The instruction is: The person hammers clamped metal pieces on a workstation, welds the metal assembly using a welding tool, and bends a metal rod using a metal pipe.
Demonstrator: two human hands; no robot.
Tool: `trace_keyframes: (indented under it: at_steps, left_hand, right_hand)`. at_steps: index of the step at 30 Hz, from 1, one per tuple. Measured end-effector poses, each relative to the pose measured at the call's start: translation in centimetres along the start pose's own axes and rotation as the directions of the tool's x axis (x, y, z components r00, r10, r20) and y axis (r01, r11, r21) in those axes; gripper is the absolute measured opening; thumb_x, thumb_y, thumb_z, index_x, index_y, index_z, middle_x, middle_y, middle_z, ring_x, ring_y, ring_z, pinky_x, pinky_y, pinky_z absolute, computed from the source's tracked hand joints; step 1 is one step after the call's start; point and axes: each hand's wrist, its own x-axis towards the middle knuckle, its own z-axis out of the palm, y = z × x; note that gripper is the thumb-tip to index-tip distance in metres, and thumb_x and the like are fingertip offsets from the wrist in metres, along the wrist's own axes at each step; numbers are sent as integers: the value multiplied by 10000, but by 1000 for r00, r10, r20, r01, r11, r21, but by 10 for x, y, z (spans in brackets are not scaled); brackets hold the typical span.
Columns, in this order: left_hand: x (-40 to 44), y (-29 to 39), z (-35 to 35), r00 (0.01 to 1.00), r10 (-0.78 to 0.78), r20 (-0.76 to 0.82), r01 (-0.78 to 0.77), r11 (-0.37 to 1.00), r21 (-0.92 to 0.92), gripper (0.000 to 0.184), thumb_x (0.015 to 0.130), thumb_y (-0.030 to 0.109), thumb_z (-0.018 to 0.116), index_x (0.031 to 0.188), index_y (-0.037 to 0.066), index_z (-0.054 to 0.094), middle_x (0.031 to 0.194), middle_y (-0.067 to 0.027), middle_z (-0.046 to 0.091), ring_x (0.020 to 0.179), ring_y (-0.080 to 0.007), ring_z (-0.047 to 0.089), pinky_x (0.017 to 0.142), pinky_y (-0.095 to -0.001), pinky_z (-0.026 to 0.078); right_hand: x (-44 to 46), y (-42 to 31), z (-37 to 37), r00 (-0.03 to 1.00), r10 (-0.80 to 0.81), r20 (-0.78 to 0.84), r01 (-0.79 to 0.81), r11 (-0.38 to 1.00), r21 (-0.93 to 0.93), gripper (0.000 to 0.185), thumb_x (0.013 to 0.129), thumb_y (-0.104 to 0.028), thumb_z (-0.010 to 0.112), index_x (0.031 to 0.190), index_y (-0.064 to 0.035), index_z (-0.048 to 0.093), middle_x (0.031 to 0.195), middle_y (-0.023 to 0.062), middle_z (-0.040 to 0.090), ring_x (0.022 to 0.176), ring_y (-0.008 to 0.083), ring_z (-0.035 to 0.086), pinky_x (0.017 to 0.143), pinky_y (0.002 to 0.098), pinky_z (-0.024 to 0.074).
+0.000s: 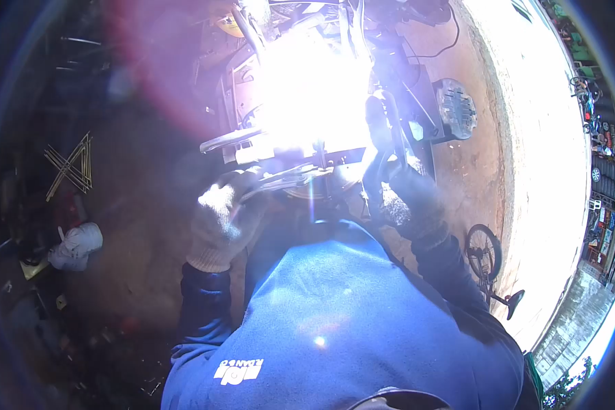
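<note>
- Head view: one glare over one metal frame point(239, 102), ahead of your two gloved hands.
- Your left hand point(227, 212): curled beside grey strips point(290, 179); pinch, can't tell.
- Your right hand point(404, 195): at one dark handle point(378, 126); finger closure, can't tell.
- One wheel point(484, 251), right.

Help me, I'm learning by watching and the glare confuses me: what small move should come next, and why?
I would probably ease the right hand slightly back from the glare, with the left hand steady by the metal rods. The white light hides the middle of the work, and both gloved hands are close to it, so backing off might let the surface be checked.
</note>
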Motion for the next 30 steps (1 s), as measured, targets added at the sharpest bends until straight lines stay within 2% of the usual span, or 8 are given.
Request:
trace_keyframes:
  at_steps: [1, 3, 8, 10, 20, 25, 28, 30]
  left_hand:
    - [5, 0, -3, 1000, 21, 22, -21, 999, -33, 372, 854, 247, 773, 1170, 81, 669, 1040, -147, 705, 884, -260, 747, 706, -343, 623]
    - [-2, -5, 10, 999, -18, -36, 14, 994, -112, 354, 841, 214, 781, 1144, 68, 670, 1031, -142, 706, 860, -261, 749, 681, -349, 624]
    - [2, -7, 8, 999, 31, -34, -34, 995, -95, 325, 838, 169, 776, 1121, 58, 662, 1031, -138, 702, 846, -250, 751, 666, -345, 628]
    - [-1, -12, 12, 984, 158, -82, -164, 983, -78, 305, 839, 144, 772, 1109, 58, 660, 1028, -140, 699, 858, -239, 751, 663, -333, 627]
    - [2, -5, 6, 988, 153, -25, -154, 987, -49, 327, 862, 112, 755, 1159, 44, 636, 1084, -174, 674, 871, -262, 751, 698, -337, 649]
    - [4, -14, 10, 913, 408, -26, -403, 909, 102, 346, 855, 101, 760, 1166, 34, 623, 1090, -180, 671, 874, -268, 754, 695, -342, 657]
    - [1, -2, 7, 995, 98, -23, -100, 991, -93, 342, 853, 97, 762, 1167, 62, 629, 1097, -136, 675, 912, -260, 744, 709, -329, 657]
    - [0, -8, 11, 986, 163, -34, -165, 985, -49, 341, 851, 109, 766, 1164, 73, 635, 1099, -127, 675, 899, -263, 742, 712, -332, 653]
  right_hand:
    - [0, -2, 1, 998, 61, 34, -59, 997, -47, 530, 901, -107, 703, 1365, -22, 462, 1275, 129, 606, 1195, 264, 608, 1007, 393, 507]
    - [-3, -10, 9, 972, 182, -146, -106, 903, 416, 677, 888, -281, 757, 1406, -16, 411, 1279, 108, 594, 1207, 218, 581, 1010, 365, 478]
    - [-7, 5, 15, 968, 185, -170, -70, 850, 522, 674, 899, -287, 745, 1419, -18, 410, 1284, 109, 602, 1198, 223, 594, 1007, 369, 483]
    - [-4, 2, 14, 975, 169, -145, -95, 905, 415, 556, 909, -125, 705, 1375, -22, 419, 1231, 125, 604, 1140, 218, 620, 949, 363, 531]
    - [-6, 1, 15, 975, 154, -158, -112, 963, 246, 554, 902, -178, 720, 1355, -23, 441, 1180, 129, 609, 1055, 210, 640, 873, 356, 541]
    - [-3, 1, 14, 972, 167, -167, -121, 959, 258, 545, 890, -181, 719, 1345, -26, 461, 1166, 126, 620, 1094, 231, 626, 924, 387, 521]
    - [-1, -5, 13, 967, 185, -176, -140, 961, 237, 547, 902, -196, 707, 1372, -12, 497, 1240, 135, 656, 1154, 246, 640, 969, 369, 513]
    - [0, -4, 14, 967, 174, -186, -129, 964, 233, 520, 907, -202, 704, 1351, -13, 509, 1227, 131, 659, 1146, 243, 643, 960, 369, 517]
